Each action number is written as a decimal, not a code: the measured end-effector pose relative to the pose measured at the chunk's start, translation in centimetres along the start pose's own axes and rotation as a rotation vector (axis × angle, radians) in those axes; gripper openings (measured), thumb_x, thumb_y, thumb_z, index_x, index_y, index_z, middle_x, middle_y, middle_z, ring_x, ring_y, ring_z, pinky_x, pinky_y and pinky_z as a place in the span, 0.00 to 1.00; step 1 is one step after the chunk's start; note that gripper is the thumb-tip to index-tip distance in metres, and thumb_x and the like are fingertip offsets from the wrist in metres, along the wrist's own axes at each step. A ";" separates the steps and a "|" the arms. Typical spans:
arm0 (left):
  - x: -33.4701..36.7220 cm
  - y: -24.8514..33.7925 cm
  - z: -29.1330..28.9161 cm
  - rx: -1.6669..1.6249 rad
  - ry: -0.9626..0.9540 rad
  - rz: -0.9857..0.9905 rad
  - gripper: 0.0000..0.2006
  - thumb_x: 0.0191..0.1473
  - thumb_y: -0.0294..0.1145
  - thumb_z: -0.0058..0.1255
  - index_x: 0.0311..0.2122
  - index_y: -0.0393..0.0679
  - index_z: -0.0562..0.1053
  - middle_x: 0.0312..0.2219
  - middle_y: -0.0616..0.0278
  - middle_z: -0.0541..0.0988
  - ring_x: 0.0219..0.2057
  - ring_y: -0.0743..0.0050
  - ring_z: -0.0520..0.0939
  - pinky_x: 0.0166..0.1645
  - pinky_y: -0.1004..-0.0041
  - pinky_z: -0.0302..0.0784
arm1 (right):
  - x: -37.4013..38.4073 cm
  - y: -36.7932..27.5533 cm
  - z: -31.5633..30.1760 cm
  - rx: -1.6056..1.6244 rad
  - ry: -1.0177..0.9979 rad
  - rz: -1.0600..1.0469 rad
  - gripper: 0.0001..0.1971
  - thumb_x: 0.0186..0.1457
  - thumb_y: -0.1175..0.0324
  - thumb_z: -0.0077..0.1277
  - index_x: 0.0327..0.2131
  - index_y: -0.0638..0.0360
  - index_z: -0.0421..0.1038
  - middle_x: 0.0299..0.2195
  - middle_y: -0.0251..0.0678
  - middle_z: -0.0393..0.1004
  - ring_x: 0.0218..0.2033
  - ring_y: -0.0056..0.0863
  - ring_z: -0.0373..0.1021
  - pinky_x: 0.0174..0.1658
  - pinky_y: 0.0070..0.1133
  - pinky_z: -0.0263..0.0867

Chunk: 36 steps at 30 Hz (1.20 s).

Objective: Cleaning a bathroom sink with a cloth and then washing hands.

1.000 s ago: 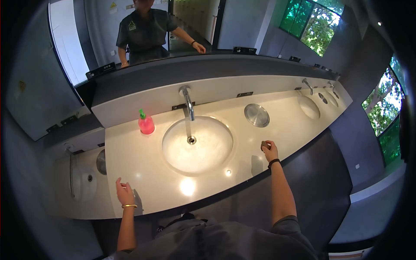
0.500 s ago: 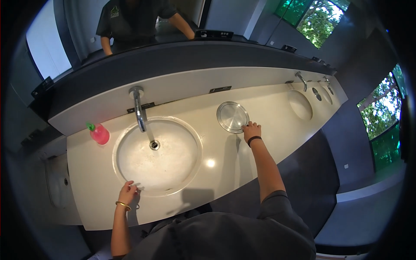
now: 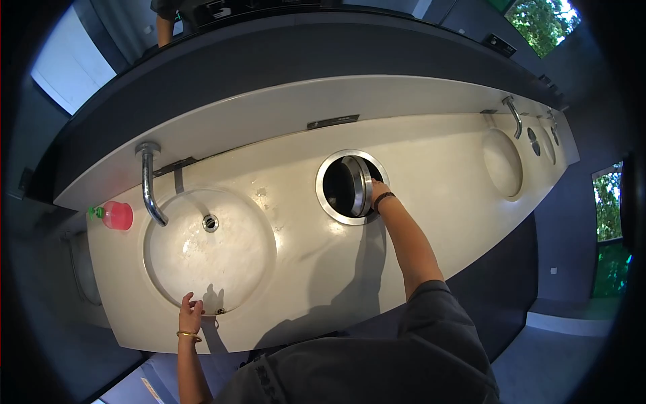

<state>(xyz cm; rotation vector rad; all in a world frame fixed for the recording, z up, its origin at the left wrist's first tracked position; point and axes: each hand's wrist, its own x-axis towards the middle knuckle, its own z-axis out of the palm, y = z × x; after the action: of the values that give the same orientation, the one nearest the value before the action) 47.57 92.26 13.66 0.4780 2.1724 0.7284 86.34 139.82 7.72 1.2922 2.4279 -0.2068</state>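
Grip of the left hand is hanging loosely apart over the near rim of the white basin. Along the pale worktop, the right hand is touching the edge of a round metal lid; hidden fingertips are leaving that grip impossible to tell. The lid is standing tilted inside a steel ring. A pink bottle and a curved faucet are standing beyond, at left.

Right grip partly hidden at lid; reflection cut off
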 end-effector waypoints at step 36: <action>16.6 10.7 -0.3 -1.852 -0.255 -0.205 0.22 0.57 0.49 0.22 0.40 0.43 0.65 0.40 0.61 0.71 0.44 0.69 0.71 0.52 0.70 0.61 | 2.5 -49.4 -7.7 2.698 -0.684 0.121 0.13 0.53 0.59 0.41 0.31 0.60 0.65 0.28 0.35 0.68 0.31 0.28 0.64 0.39 0.25 0.62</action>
<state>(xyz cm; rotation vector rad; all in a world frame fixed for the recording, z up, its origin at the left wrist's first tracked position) 38.07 109.41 11.38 -0.5889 0.6041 1.9213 42.45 116.07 11.39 1.0149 0.0619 -3.3800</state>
